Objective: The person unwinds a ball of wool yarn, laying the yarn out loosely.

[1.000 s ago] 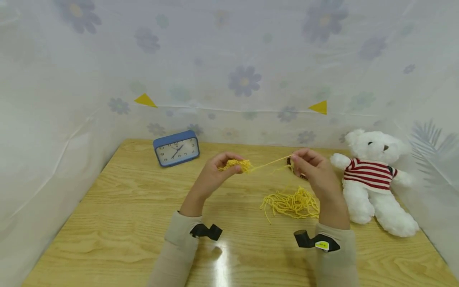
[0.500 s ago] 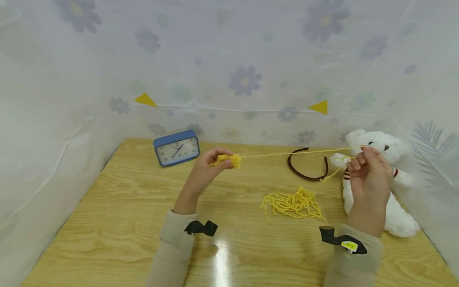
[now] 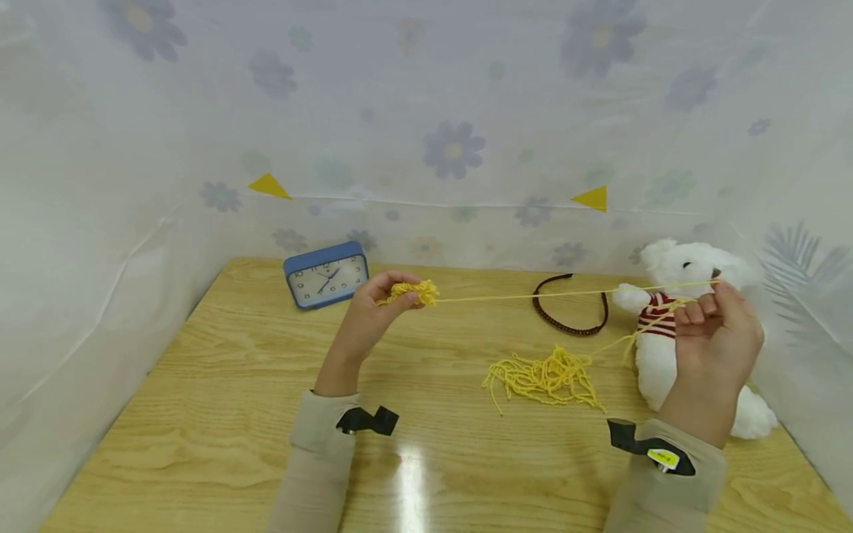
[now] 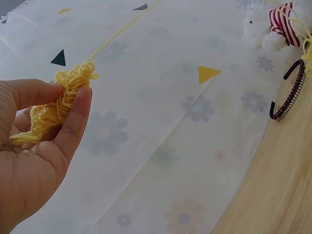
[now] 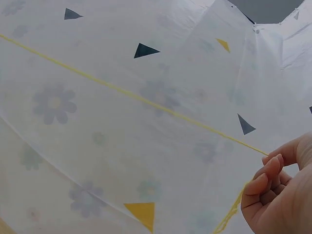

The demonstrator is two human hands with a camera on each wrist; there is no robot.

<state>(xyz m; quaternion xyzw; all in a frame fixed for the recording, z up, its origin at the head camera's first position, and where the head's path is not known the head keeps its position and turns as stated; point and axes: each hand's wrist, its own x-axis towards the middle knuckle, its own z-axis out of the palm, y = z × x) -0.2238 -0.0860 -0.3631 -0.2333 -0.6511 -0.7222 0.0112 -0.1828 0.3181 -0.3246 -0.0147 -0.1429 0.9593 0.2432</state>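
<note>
My left hand (image 3: pixel 363 317) grips a yellow yarn bundle (image 4: pixel 68 92). Well apart, my right hand (image 3: pixel 723 342) pinches its taut strand (image 5: pixel 141 99).

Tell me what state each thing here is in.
Left hand: pinching the yarn bundle
Yarn bundle: bunched, held aloft
Right hand: pinching the yarn strand
Yarn strand: stretched straight between the hands
Loose yarn: heaped in a tangle
Headband: lying on the table
Clock: standing, face visible
Teddy bear: partly hidden behind the right hand
</note>
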